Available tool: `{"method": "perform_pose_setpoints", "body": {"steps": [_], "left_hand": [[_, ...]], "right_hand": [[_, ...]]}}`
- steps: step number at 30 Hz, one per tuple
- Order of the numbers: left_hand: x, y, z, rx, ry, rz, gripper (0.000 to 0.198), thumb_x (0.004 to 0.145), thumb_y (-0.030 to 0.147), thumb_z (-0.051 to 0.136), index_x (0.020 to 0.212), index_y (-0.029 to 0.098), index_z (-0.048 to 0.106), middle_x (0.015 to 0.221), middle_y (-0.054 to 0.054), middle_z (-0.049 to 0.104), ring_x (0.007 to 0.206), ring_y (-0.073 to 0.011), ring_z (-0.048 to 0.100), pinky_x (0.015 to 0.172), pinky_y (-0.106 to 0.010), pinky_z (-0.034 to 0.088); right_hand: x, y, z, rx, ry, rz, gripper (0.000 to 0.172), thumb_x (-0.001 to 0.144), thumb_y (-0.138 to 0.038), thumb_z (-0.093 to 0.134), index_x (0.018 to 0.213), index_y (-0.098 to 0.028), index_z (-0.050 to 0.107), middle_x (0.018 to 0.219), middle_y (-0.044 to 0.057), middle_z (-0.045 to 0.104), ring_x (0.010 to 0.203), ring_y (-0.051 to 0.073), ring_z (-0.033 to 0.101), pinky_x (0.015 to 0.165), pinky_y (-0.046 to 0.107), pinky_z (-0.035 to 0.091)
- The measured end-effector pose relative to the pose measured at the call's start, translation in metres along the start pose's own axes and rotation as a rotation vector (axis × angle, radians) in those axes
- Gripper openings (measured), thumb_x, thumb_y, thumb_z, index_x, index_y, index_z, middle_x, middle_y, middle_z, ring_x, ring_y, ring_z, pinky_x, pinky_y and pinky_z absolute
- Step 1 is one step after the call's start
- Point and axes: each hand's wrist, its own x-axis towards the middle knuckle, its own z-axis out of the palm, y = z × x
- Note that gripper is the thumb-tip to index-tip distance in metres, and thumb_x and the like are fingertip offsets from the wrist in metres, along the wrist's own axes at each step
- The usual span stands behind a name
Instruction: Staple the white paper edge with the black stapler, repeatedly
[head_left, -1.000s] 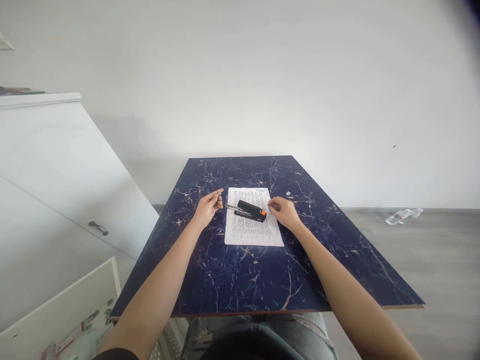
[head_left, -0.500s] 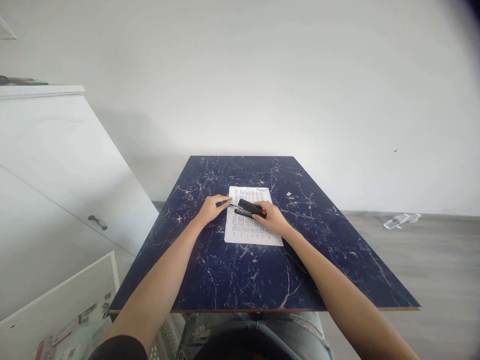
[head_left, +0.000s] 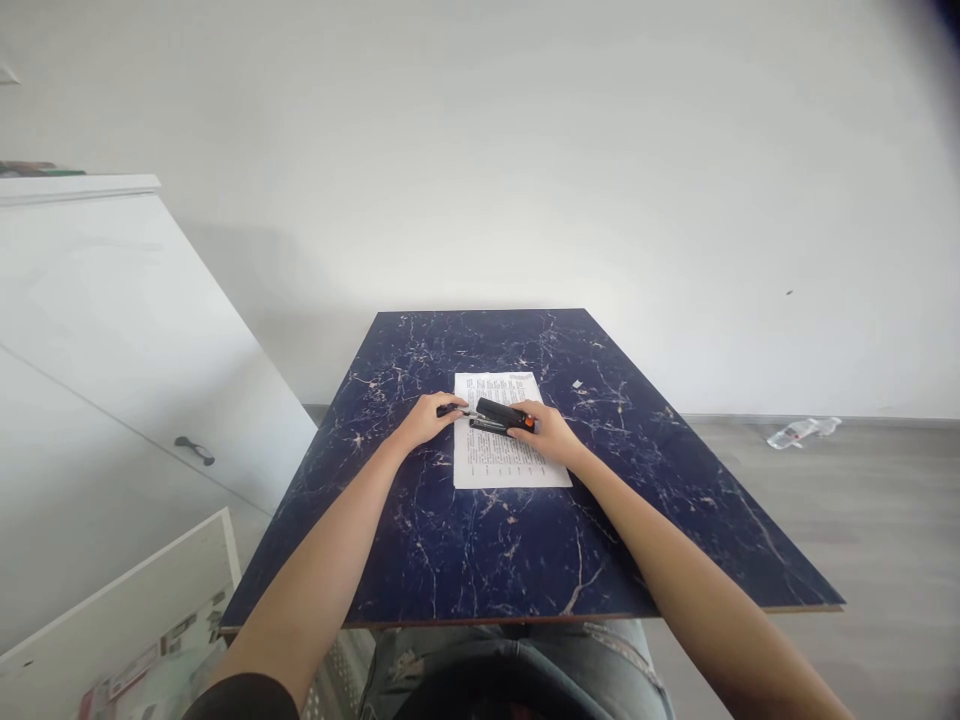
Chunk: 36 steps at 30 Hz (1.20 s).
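My right hand (head_left: 553, 436) is wrapped round the rear of a black stapler (head_left: 498, 411) with an orange spot near its back end. The stapler's jaws are apart and face left over printed sheets of paper (head_left: 511, 474). From the left, my left hand (head_left: 429, 420) pinches a slim tool with a dark handle (head_left: 448, 409). Its thin metal end points at the stapler's front, between the jaws or just before them; I cannot tell whether they touch. The tool's exact kind is too small to make out.
The papers lie on a dark blue marbled table (head_left: 405, 560). A small white scrap (head_left: 577, 384) sits right of them. At left stand a white cabinet (head_left: 112, 300) and an open drawer (head_left: 127, 590). Clear plastic packaging (head_left: 802, 432) lies on the floor at right.
My left hand and the tool have shifted slightly right, closer to the stapler. The lower part of the papers sits slightly further right. My right hand keeps its grip on the stapler.
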Motion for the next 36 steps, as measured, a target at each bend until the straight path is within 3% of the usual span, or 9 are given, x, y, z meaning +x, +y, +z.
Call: {"method": "perform_pose_setpoints", "body": {"steps": [9, 36], "left_hand": [[-0.0018, 0.0094, -0.0027, -0.038, -0.033, -0.006, 0.027, 0.093, 0.039, 0.068, 0.113, 0.025, 0.078, 0.115, -0.008, 0.076, 0.106, -0.0250, 0.070, 0.100, -0.041, 0.051], [0.0016, 0.0037, -0.0033, -0.058, -0.065, -0.034, 0.025, 0.088, 0.039, 0.073, 0.107, 0.025, 0.079, 0.114, -0.008, 0.077, 0.108, -0.0283, 0.071, 0.100, -0.044, 0.053]], "right_hand": [[-0.0013, 0.0015, -0.0039, 0.026, -0.010, 0.022, 0.035, 0.088, -0.036, 0.073, 0.121, -0.025, 0.071, 0.111, 0.007, 0.075, 0.100, 0.026, 0.069, 0.088, 0.041, 0.053], [-0.0016, 0.0017, -0.0054, 0.037, -0.020, 0.030, 0.032, 0.088, -0.036, 0.073, 0.119, -0.027, 0.071, 0.112, 0.006, 0.075, 0.101, 0.026, 0.070, 0.088, 0.041, 0.054]]}}
